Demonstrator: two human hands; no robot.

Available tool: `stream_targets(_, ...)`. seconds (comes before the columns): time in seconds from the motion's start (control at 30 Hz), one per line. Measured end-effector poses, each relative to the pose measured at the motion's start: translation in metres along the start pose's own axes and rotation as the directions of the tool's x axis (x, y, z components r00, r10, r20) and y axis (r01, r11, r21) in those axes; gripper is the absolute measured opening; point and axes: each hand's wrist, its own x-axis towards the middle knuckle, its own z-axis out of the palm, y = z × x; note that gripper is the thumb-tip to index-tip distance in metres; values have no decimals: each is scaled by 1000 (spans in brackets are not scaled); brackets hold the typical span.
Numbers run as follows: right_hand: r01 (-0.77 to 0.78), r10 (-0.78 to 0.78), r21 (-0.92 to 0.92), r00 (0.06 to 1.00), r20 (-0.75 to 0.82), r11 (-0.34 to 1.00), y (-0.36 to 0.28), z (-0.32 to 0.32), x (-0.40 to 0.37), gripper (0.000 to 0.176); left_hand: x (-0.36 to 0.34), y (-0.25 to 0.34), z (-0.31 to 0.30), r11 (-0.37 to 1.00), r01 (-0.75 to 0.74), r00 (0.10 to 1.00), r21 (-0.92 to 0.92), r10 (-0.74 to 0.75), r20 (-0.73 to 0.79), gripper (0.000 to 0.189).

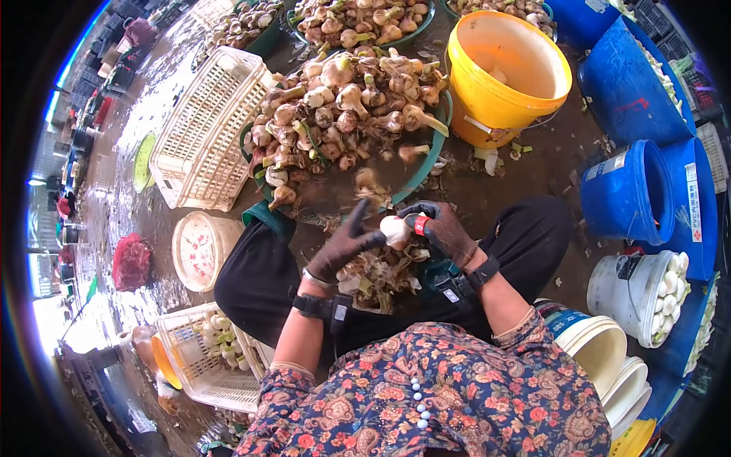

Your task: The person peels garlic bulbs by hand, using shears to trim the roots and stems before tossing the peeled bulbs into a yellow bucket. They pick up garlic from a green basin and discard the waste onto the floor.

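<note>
Pinching a white bulb point(394, 231) in the gloved right fingers point(431, 218), just over the pile of peelings point(377, 282). Holding the left fingers point(357, 221) spread wide, with thumb right by it, can't tell if touching.

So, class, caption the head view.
Dark-gloved right hand holds a white garlic bulb, open dark-gloved left hand beside it, near a heaped green tub.

Two gloved hands, left point(349, 245) and right point(445, 231), with one pale bulb point(395, 231); four round tubs point(445, 145) of unpeeled bulbs point(335, 114), too heaped to count, one near center, three along the top edge; at right, one white bucket point(620, 293) of pale bulbs; at upper right, one yellow bucket point(487, 95); at left, one red mesh bag point(132, 262).
</note>
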Motion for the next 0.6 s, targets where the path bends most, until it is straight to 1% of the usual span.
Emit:
stream_targets(0.03, -2, 2, 0, 1000, 2, 1000, 3, 2, 1, 24, -2, 5, 14, 992, -78, 991, -98, 88, 100, 69)
stream_targets(0.07, -82, 86, 104, 995, -43, 991, 2, 7, 2, 24, -3, 7, 21, 992, -79, 992, -100, 88, 92, 69)
stream_targets(0.1, -152, 171, 207, 982, -78, 967, 0, 12, 5, 24, -2, 9, 26, 992, -109, 993, -61, 111, 44, 70)
stream_targets(0.13, -54, 91, 407, 993, -73, 912, 10, 14, 8, 23, -1, 10, 29, 990, -138, 990, -20, 138, -3, 72)
stream_targets(0.17, -56, 89, 401, 994, -65, 914, 12, 15, 7, 23, 0, 6, 31, 989, -143, 990, -23, 143, -12, 72)
stream_targets(0.23, -130, 171, 296, 979, -115, 946, 16, 18, 4, 23, 1, -4, 33, 980, -187, 980, 72, 191, -61, 70)
stream_targets(0.27, -63, 102, 357, 991, -92, 932, 5, 26, -1, 25, -3, 0, 36, 940, -252, 960, 230, 273, -64, 67)
stream_targets(0.3, -67, 103, 354, 991, -86, 933, 13, 29, 0, 25, -4, 0, 38, 941, -251, 959, 229, 273, -70, 67)
stream_targets(0.37, -15, 111, 447, 976, -188, 894, 25, 34, 6, 27, -4, -2, 41, 946, -245, 954, 211, 274, -121, 67)
stream_targets(0.4, -19, 107, 441, 978, -177, 897, 25, 34, 7, 27, -4, -2, 41, 946, -249, 951, 210, 280, -133, 67)
stream_targets(0.47, -36, 124, 420, 975, -184, 907, 21, 37, 7, 27, -7, -5, 41, 923, -311, 923, 226, 350, -159, 64)
stream_targets(0.5, -45, 124, 413, 979, -165, 909, 19, 38, 6, 27, -8, -7, 40, 923, -310, 918, 226, 352, -180, 64)
stream_targets(0.57, -59, 128, 383, 979, -157, 922, 14, 39, 5, 26, -9, -8, 37, 955, -292, 930, 44, 295, -222, 63)
stream_targets(0.6, -126, 161, 362, 984, -71, 924, 10, 34, 2, 26, -13, -3, 36, 981, -158, 971, -110, 135, -195, 65)
